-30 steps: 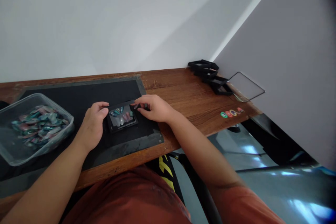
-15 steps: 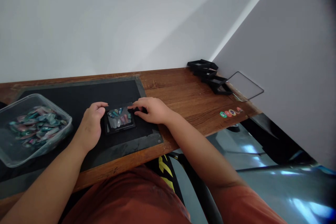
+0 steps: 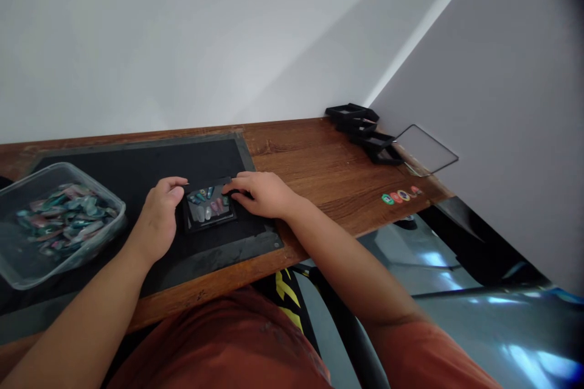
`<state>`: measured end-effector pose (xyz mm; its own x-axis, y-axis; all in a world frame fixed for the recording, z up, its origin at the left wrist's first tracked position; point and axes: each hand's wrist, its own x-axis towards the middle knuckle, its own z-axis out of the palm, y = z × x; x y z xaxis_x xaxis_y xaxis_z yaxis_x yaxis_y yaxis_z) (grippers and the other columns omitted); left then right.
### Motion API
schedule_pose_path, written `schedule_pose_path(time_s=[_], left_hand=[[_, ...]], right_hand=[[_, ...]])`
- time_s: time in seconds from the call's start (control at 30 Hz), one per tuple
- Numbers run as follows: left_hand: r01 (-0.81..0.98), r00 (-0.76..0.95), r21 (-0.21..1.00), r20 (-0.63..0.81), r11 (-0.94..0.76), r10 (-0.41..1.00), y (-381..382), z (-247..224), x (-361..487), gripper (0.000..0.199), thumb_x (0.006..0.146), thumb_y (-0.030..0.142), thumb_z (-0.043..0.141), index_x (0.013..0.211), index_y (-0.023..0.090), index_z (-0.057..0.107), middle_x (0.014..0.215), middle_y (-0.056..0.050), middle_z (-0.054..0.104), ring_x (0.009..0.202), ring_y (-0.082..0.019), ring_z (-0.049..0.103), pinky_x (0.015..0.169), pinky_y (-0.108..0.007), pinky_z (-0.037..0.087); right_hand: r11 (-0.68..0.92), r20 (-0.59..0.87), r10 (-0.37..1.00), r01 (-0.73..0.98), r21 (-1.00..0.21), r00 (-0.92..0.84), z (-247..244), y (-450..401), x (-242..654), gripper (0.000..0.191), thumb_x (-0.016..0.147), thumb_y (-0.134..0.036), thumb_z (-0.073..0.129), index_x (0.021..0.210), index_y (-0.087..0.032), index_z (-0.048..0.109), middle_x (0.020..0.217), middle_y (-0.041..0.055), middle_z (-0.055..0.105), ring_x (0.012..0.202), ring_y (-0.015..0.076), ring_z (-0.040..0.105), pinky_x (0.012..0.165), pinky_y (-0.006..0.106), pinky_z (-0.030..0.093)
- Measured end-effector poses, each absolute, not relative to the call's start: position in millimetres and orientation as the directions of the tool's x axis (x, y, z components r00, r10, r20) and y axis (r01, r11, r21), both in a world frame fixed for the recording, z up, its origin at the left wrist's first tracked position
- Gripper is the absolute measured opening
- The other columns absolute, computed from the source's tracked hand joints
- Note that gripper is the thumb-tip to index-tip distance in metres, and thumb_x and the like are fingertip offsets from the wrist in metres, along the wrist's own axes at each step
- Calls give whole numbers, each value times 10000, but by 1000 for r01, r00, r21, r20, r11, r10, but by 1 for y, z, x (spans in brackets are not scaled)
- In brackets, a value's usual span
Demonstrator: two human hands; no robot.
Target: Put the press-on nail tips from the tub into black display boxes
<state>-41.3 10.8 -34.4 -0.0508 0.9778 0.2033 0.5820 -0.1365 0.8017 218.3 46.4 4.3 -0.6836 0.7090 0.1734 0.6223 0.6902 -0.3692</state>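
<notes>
Right hand has shifted inward over the black tray.
Apparently arranging nail-shaped pieces on the dark mat; adjusting one calls for light fingertips. Left hand sits beside the tray; whether either hand's fingers grip, I cannot tell.

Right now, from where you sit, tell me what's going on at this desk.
A person has both hands at a small dark tray holding nail-shaped pieces in several colours. The left hand is at its left edge; the fingers of the right hand are at its right edge. The tray lies on a black mat, with a clear tub of similar pieces to the left.
</notes>
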Motion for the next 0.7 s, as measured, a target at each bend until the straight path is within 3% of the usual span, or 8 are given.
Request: schedule_pose_path(time_s=[0.37, 0.53, 0.7], left_hand=[[575, -61, 808, 202, -131, 978, 11, -35, -41, 470, 995, 494, 322, 1197, 214, 642, 1257, -93, 647, 1250, -320, 539, 1108, -497, 385], [574, -56, 807, 205, -136, 977, 9, -36, -40, 463, 1007, 488, 314, 1208, 217, 632, 1273, -86, 646, 1245, -298, 550, 1119, -479, 387], [583, -58, 800, 219, -146, 974, 11, -37, -42, 456, 998, 482, 334, 1201, 210, 639, 1260, -91, 656, 1237, -301, 555, 1105, -473, 408]], right_hand=[[659, 213, 735, 606, -445, -644, 5, 49, 223, 266, 971, -216, 591, 1201, -216, 724, 1108, 56, 674, 916, 159, 622, 770, 265, 410], [514, 176, 852, 723, -462, -493, 5, 52, 223, 265, 904, -347, 726, 1113, -186, 706, 982, 47, 686, 857, 168, 611, 728, 273, 399], [386, 143, 922, 807, -448, -361, 3, 51, 214, 392, 893, -454, 722, 1182, -194, 677, 1052, 65, 721, 905, 206, 647, 716, 304, 408]])
